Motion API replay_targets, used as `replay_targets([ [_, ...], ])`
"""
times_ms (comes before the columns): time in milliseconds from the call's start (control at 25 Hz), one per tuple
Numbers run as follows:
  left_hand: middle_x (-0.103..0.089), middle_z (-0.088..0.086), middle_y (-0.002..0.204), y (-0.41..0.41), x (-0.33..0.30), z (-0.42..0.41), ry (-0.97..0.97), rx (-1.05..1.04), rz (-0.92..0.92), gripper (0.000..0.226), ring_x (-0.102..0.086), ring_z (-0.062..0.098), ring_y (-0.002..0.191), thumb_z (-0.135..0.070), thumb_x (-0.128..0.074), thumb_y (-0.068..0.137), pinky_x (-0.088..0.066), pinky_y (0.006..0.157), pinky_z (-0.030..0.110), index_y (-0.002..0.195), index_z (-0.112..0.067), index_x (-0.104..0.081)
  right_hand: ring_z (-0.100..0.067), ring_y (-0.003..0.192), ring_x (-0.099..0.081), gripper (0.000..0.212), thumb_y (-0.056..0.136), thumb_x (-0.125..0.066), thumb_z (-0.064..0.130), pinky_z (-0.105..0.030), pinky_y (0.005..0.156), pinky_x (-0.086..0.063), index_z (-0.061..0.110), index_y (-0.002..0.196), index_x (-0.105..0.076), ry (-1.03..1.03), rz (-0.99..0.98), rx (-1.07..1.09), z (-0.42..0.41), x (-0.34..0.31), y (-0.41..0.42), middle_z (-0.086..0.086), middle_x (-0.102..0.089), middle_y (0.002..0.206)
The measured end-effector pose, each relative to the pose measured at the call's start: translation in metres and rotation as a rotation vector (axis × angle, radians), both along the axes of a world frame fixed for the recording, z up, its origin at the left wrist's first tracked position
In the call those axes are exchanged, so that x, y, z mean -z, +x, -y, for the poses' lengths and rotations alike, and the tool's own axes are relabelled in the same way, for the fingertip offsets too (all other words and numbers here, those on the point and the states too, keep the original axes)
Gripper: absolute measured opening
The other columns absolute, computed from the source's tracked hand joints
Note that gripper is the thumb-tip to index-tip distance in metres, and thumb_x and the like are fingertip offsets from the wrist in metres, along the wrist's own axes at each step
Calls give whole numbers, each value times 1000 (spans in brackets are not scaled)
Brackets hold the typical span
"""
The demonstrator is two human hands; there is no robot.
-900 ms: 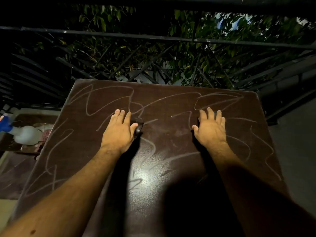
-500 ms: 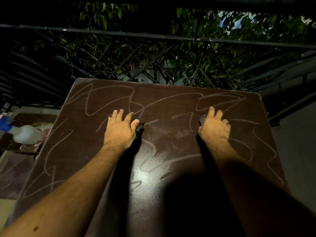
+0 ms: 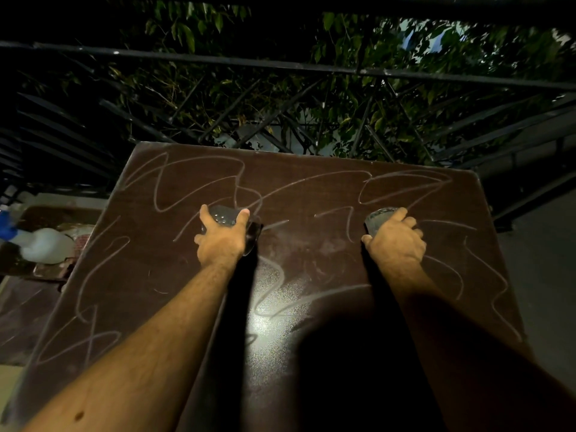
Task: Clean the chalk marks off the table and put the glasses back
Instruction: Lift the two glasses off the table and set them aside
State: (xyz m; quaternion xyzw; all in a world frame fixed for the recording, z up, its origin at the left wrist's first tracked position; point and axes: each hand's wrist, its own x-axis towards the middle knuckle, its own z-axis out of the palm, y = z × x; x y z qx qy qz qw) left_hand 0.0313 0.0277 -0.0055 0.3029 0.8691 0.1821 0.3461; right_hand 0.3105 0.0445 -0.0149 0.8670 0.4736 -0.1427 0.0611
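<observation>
A dark brown table (image 3: 156, 275) is covered in white chalk scribbles (image 3: 193, 182). My left hand (image 3: 222, 241) is wrapped around a clear glass (image 3: 223, 217) in the middle of the table, thumb and fingers on its rim. My right hand (image 3: 396, 241) grips a second clear glass (image 3: 378, 218) on the right half, with its rim showing past my fingers. Both glasses are tilted towards me, and I cannot tell whether they touch the table. A smudged chalk patch (image 3: 314, 244) lies between my hands.
A black metal railing (image 3: 280, 65) with leafy branches behind it runs along the table's far edge. To the left, lower down, a white spray bottle (image 3: 43, 244) with a blue top lies on a cluttered surface. Grey floor (image 3: 545, 260) lies to the right.
My hands lay flat over the glasses; both have since curled around them and tipped them up, so the rims now show.
</observation>
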Motion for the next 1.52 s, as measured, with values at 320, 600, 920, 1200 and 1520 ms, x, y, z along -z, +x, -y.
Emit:
replay_targets([
  [320, -58, 14, 123, -4, 8, -15, 100, -492, 432, 120, -66, 33, 96, -52, -88, 54, -63, 70, 43, 146, -18, -19, -43, 131, -45, 108, 83, -74, 51, -53, 104, -42, 11, 157, -5, -29, -27, 58, -7, 0, -1, -22, -37, 147],
  [600, -62, 7, 129, -1, 10, 1, 214, -312, 245, 122, -64, 31, 114, -49, -85, 47, -51, 101, 37, 150, -14, -31, -41, 127, -49, 100, 75, -81, 47, -50, 105, -42, 11, 150, -25, 214, -195, 31, 0, 2, 1, -17, -46, 142],
  [920, -54, 4, 127, -11, 10, 21, 438, -72, 92, 92, -57, 19, 111, -17, -94, 50, -47, 104, 33, 131, -19, -49, -23, 117, -55, 94, 66, -91, 40, -32, 97, -47, 15, 137, -36, 605, -680, 102, 3, 3, -38, -5, -53, 131],
  [1200, -66, -8, 113, -21, 16, 37, 449, -36, 187, 92, -65, 16, 104, -18, -98, 49, -50, 100, 31, 116, -43, -41, -19, 110, -58, 91, 63, -94, 38, -26, 91, -45, 22, 129, -34, 568, -805, 5, 22, 19, -62, 0, -57, 121],
  [1520, -64, -10, 109, -40, 10, 51, 476, -68, 165, 90, -64, 15, 101, -21, -98, 53, -48, 91, 26, 121, -37, -42, -16, 106, -59, 90, 59, -96, 32, -27, 90, -47, 29, 124, -34, 548, -841, -75, 28, 15, -88, 2, -60, 118],
])
